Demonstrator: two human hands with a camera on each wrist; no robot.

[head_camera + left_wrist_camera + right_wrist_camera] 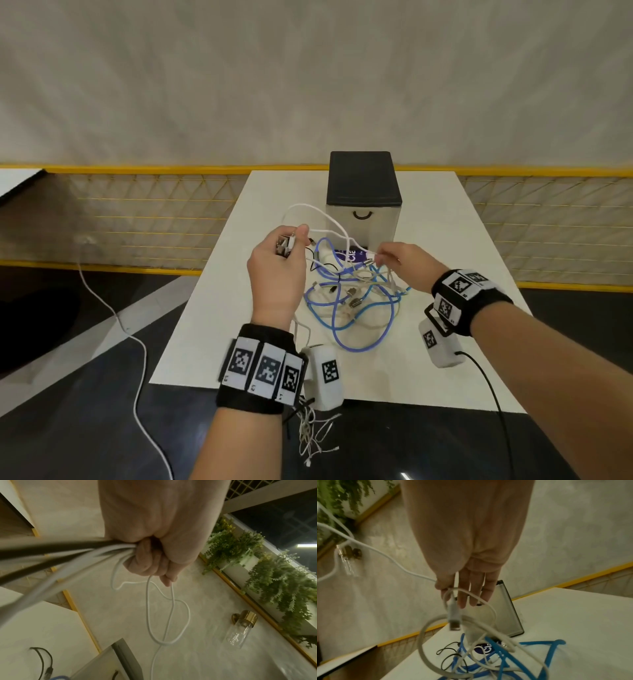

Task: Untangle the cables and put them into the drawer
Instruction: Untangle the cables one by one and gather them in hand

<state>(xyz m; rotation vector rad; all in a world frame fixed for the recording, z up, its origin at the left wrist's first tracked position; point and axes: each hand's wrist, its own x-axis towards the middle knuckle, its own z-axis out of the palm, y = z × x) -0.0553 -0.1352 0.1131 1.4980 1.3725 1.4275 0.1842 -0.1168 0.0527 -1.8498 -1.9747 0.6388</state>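
A tangle of blue and white cables [349, 301] lies in the middle of the white table [239, 325]. My left hand [291, 241] is raised above the table's left side and grips a bunched white cable [164, 615] in a fist [154, 561]. The cable arcs over to my right hand [382, 258], which pinches it between thumb and forefinger [443, 586] just above a hanging metal plug [453, 619]. The other right fingers are straight. Behind the tangle stands the small drawer unit [362, 215], black on top, its white drawer pushed in.
A flat purple-labelled item [349, 256] and a thin black cord [322, 263] lie under the tangle. Loose white cord ends [315, 438] hang off the table's near edge. Another white cable [137, 342] trails on the floor at left. A yellow mesh railing [137, 212] runs behind.
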